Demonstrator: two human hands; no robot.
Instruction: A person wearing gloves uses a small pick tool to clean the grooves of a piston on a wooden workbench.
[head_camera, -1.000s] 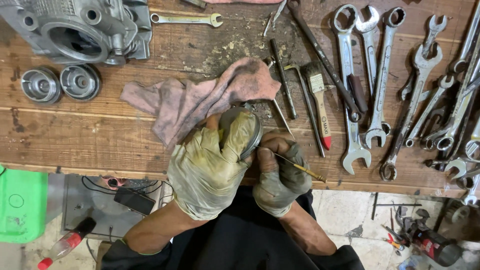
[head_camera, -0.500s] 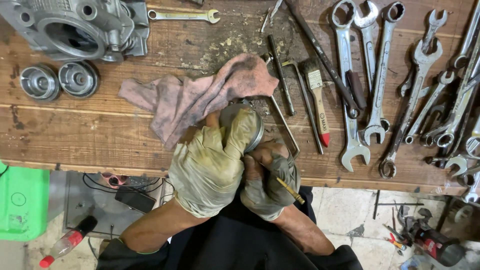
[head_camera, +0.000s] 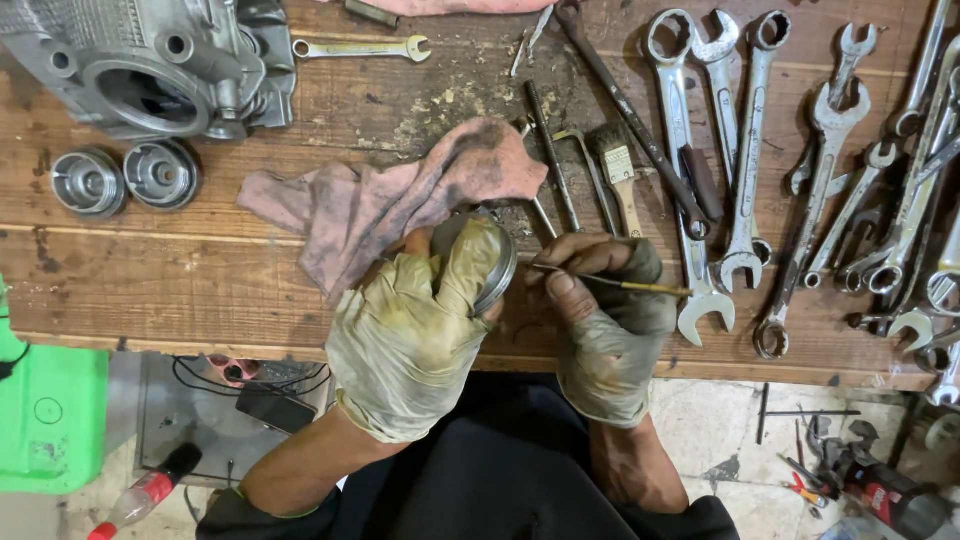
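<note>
My left hand (head_camera: 415, 335), in a dirty yellowish glove, is wrapped around a round grey metal part (head_camera: 492, 268) with a ringed rim, held over the front edge of the wooden bench (head_camera: 150, 270). My right hand (head_camera: 605, 320), in a torn grey glove with bare fingertips, pinches a thin yellow-handled pick (head_camera: 625, 285) whose tip points at the round part's rim. A stained pink rag (head_camera: 390, 200) lies just behind my left hand.
A grey engine casting (head_camera: 150, 65) sits at the back left with two round metal caps (head_camera: 125, 178) beside it. Several spanners (head_camera: 800, 170), a small brush (head_camera: 620, 175) and thin rods lie to the right. A green container (head_camera: 50, 420) stands on the floor.
My right hand has risen from below the bench edge to beside the round part, and the pick now lies level with its tip at the rim. My left hand keeps its hold.
</note>
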